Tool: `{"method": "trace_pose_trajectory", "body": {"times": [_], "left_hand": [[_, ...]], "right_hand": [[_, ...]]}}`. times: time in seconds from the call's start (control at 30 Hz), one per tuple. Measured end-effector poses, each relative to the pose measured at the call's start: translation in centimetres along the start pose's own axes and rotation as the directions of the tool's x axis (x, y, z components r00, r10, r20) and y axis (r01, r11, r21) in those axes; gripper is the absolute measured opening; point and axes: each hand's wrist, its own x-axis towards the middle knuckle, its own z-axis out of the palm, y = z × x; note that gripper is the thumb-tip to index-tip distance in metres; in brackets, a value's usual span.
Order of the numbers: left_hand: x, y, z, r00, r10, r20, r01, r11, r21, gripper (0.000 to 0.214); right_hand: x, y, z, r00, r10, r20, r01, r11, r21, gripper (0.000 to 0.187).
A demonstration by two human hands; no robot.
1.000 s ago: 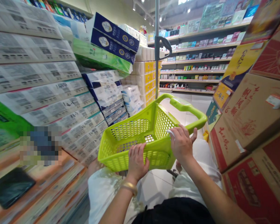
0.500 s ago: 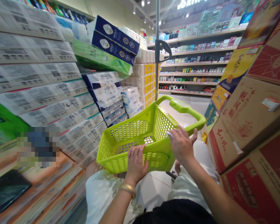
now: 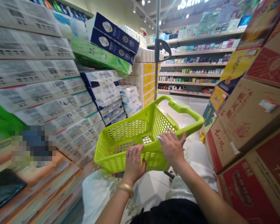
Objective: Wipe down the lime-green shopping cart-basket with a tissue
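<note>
A lime-green plastic shopping basket [image 3: 128,133] with mesh walls and a looped handle sits in front of me, with nothing showing inside. My left hand [image 3: 133,163] grips the near rim, fingers curled over the edge; a gold bangle is on that wrist. My right hand [image 3: 171,146] is closed over the right part of the same rim, near the base of the handle [image 3: 183,109]. My legs in light trousers are below the basket.
Stacked packs of tissue paper [image 3: 49,90] form a wall on the left. Cardboard cartons [image 3: 249,115] are piled on the right. A metal pole [image 3: 157,46] with a grip rises behind the basket. Product shelves [image 3: 191,67] cross the far end of the tiled aisle.
The basket and both hands have shifted slightly left and nearer. My right hand slid a little along the rim toward the left.
</note>
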Motion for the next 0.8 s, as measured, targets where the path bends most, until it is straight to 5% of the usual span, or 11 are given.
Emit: {"method": "trace_pose_trajectory", "body": {"times": [0.17,0.47,0.7,0.8], "left_hand": [[0.0,0.2,0.3,0.999,-0.028,-0.015,0.028,1.000,0.004,0.060],[-0.1,0.0,-0.1,1.000,0.008,0.004,-0.008,1.000,0.006,0.055],[0.1,0.4,0.1,1.000,-0.018,-0.012,0.018,1.000,0.000,0.060],[0.2,0.5,0.3,0.999,-0.029,-0.037,0.029,1.000,0.002,0.058]], "right_hand": [[1.2,2.7,-1.6,0.992,0.089,-0.088,-0.096,0.992,-0.081,0.022],[-1.0,-2.3,1.4,0.999,-0.028,0.028,0.026,0.999,0.042,0.021],[0.9,2.2,-1.1,0.995,0.058,-0.078,-0.063,0.996,-0.061,0.021],[1.1,2.0,-1.0,0.993,0.078,-0.092,-0.085,0.994,-0.074,0.022]]}}
